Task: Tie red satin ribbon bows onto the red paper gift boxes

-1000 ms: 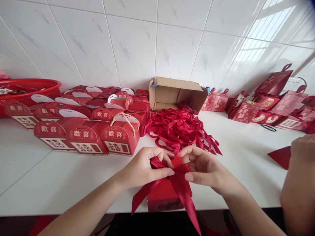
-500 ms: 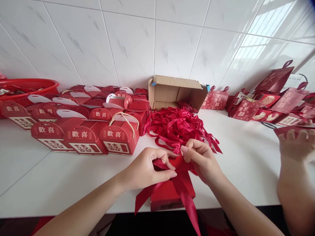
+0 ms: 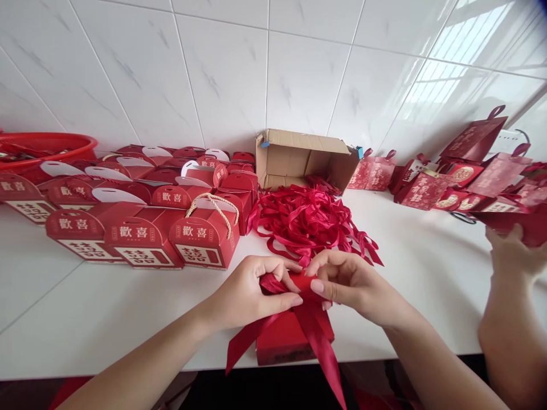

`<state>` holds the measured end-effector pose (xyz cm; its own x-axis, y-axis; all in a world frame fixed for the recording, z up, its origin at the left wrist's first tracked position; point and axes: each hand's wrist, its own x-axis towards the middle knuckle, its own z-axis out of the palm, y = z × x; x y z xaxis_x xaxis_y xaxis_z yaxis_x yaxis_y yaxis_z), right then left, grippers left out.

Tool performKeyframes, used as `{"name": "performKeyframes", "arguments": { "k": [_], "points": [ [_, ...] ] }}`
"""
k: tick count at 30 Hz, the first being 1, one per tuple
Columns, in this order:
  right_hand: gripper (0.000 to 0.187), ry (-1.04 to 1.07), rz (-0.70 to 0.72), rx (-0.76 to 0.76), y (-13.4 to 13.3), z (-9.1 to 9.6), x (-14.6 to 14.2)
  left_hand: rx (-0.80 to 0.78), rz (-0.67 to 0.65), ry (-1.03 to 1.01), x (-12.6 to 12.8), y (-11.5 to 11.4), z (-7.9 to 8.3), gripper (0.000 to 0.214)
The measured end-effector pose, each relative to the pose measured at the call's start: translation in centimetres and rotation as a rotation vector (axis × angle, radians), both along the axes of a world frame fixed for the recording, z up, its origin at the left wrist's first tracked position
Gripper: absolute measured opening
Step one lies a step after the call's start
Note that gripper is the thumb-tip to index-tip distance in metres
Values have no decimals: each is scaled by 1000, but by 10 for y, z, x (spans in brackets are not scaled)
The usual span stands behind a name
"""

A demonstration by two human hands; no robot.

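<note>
A red gift box (image 3: pixel 280 341) lies at the table's front edge, with a glossy red ribbon (image 3: pixel 318 344) over it whose two tails hang toward me. My left hand (image 3: pixel 267 290) pinches the ribbon at its gathered middle, a loop showing inside the curled fingers. On the other side my right hand (image 3: pixel 342 285) has thumb and fingertips closed on the ribbon's upper part, close to the left fingertips. Whether there is a knot beneath the fingers is hidden. Just behind both hands spreads a heap of red ribbons (image 3: pixel 307 222).
Red gift boxes (image 3: pixel 143 242) stand in rows at left, one with a rope handle. A red basin (image 3: pixel 81 142) is behind them. An open cardboard box (image 3: pixel 307 145) lies against the tiled wall. Small red bags (image 3: pixel 498 171) crowd the right, where another person's hand (image 3: pixel 513 256) holds something red.
My right hand has turned and moved slightly down and left, its fingers now nearer the left hand. The other person's hand at right has lifted a red item.
</note>
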<state>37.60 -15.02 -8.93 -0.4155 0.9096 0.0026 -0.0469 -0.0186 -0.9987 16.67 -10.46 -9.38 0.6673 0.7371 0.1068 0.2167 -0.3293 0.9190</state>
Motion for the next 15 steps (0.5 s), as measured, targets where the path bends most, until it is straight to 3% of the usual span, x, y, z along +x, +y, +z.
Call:
{"name": "performKeyframes", "arguments": {
  "k": [4, 8, 15],
  "points": [
    [22, 176, -70, 22, 6, -13, -5, 4, -14, -31, 1, 0, 1, 21],
    [25, 214, -140, 92, 8, -28, -7, -8, -21, -49, 1, 1, 3, 34],
    [31, 300, -216, 99, 10, -40, -10, -14, -37, 7, 2, 2, 5, 26]
  ]
}}
